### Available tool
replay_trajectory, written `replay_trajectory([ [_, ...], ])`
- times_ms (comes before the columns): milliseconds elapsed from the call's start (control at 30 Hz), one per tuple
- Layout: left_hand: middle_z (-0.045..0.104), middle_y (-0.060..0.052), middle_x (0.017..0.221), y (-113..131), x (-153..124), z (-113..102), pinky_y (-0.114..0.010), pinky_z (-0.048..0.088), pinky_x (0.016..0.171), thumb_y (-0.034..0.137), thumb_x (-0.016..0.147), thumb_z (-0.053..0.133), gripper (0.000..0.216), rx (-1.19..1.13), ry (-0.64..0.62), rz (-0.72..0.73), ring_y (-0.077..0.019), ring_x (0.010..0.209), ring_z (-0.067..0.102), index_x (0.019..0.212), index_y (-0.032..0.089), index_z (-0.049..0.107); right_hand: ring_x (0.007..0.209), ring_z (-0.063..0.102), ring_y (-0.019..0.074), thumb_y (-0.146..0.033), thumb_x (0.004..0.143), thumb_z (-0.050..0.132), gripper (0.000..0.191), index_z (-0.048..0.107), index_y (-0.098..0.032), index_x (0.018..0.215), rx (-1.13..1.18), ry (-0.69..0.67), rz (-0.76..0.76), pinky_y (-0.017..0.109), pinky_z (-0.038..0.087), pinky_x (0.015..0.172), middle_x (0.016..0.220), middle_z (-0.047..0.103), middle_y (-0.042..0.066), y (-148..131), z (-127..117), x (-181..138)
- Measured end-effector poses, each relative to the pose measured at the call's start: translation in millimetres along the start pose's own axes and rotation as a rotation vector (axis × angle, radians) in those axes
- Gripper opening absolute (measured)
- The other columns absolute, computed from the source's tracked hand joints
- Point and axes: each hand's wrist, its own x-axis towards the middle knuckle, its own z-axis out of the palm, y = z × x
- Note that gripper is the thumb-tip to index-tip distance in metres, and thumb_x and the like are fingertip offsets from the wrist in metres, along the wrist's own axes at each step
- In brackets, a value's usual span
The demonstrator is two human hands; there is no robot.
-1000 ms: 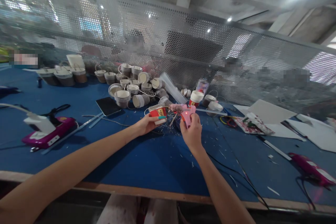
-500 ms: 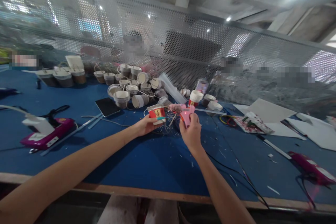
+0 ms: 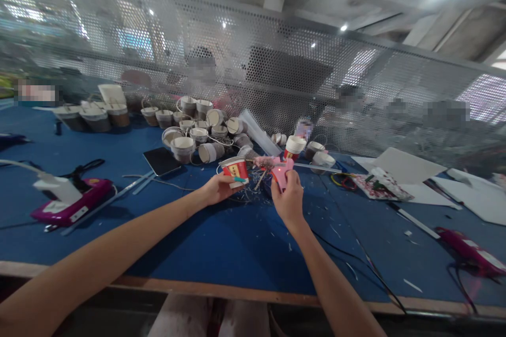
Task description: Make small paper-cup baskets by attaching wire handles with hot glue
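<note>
My left hand (image 3: 219,188) is closed around a red paper cup (image 3: 236,170) with a yellow panel and a pale band at its rim. The cup is tilted a little, its rim turned up and toward the right. In my right hand (image 3: 288,195) is a pink hot glue gun (image 3: 281,168), gripped by its handle, with a small light glowing on its side. A clear glue stick (image 3: 312,167) sticks out of the gun's back. The gun's crusted nozzle points left, close to the cup's rim; whether they touch I cannot tell.
Behind my left hand stand and lie many wrapped cups (image 3: 184,148) with handles. A dark phone (image 3: 161,161) lies left of them, then a purple power strip (image 3: 75,202). A stack of red and white cups (image 3: 294,146) stands behind the gun. A perforated metal screen (image 3: 221,52) closes off the back.
The cup in my left hand has turned and tipped slightly. My right hand and the glue gun have stayed almost in place.
</note>
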Motion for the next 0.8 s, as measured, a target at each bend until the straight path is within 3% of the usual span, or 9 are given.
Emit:
replay_trajectory([
  [433, 0.07, -0.01, 0.09, 3.2, 1.4, -6.0, -0.03, 0.048, 0.082, 0.005, 0.054, 0.05, 0.065, -0.032, -0.058, -0.061, -0.0209, 0.089, 0.065, 0.119, 0.006, 0.051, 0.073, 0.05, 0.0187, -0.021, 0.078, 0.047, 0.009, 0.04, -0.021, 0.084, -0.012, -0.036, 0.041, 0.033, 0.044, 0.065, 0.08, 0.047, 0.004, 0.4, 1.6, -1.1],
  [533, 0.07, -0.011, 0.092, 3.1, -0.4, -3.8, -0.031, 0.047, 0.083, 0.005, 0.056, 0.051, 0.065, -0.006, -0.04, -0.066, -0.0214, 0.089, 0.065, 0.12, 0.005, 0.05, 0.076, 0.052, 0.0212, -0.027, 0.077, 0.048, 0.015, 0.042, -0.019, 0.089, -0.107, -0.043, 0.183, 0.036, 0.045, 0.066, 0.084, 0.05, 0.007, 3.6, -0.6, 2.1],
  [700, 0.07, -0.01, 0.085, 2.1, -2.7, 1.7, -0.033, 0.049, 0.08, 0.005, 0.058, 0.056, 0.053, 0.052, 0.038, -0.055, -0.0215, 0.082, 0.066, 0.111, 0.008, 0.054, 0.086, 0.056, 0.0305, -0.035, 0.073, 0.053, 0.041, 0.044, -0.008, 0.103, -0.4, -0.078, 0.544, 0.042, 0.046, 0.071, 0.093, 0.053, 0.019, 28.1, -13.9, 12.7],
  [800, 0.07, -0.007, 0.083, 0.7, -3.5, 4.4, -0.032, 0.05, 0.076, 0.005, 0.059, 0.061, 0.044, 0.08, 0.053, -0.037, -0.0198, 0.077, 0.066, 0.102, 0.012, 0.056, 0.089, 0.057, 0.0355, -0.033, 0.07, 0.056, 0.051, 0.044, -0.002, 0.109, -0.464, -0.085, 0.651, 0.045, 0.046, 0.07, 0.097, 0.052, 0.027, 42.2, -19.2, 13.7],
])
